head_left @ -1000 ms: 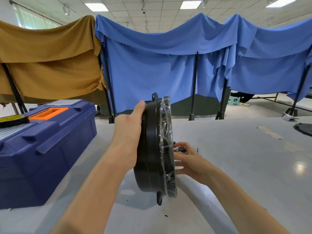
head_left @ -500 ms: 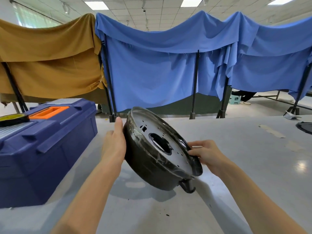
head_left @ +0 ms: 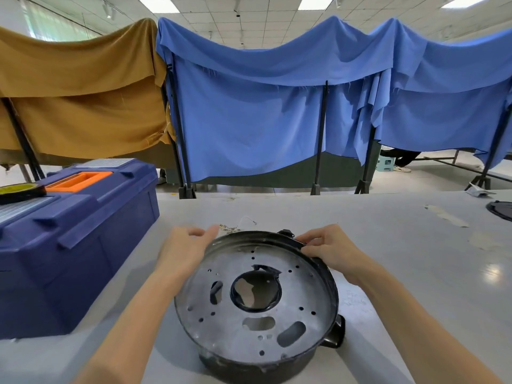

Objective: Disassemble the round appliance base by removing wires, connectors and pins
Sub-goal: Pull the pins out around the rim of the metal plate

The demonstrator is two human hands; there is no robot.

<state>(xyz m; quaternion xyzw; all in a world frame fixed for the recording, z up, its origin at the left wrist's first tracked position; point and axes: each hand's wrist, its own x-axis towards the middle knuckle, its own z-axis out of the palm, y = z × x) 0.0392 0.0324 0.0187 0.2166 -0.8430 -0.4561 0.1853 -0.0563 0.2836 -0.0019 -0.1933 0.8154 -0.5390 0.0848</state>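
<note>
The round black appliance base (head_left: 257,322) lies on the grey table (head_left: 401,286) with its perforated metal plate and centre hole facing up, a black foot sticking out at its right side. My left hand (head_left: 184,249) rests against the far left rim, fingers fairly straight and blurred. My right hand (head_left: 329,246) grips the far right rim with curled fingers beside a small black connector (head_left: 286,233). A bundle of thin loose wires (head_left: 235,225) lies on the table just behind the base.
A large blue toolbox (head_left: 74,236) with an orange handle stands at the left, a yellow-and-black tape roll (head_left: 19,189) on top. A dark round part (head_left: 501,210) sits at the far right edge. Blue and tan cloth screens hang behind the table.
The base was held upright on edge, then tipped over; it now lies flat on the table, plate up. Both hands have shifted to its far rim.
</note>
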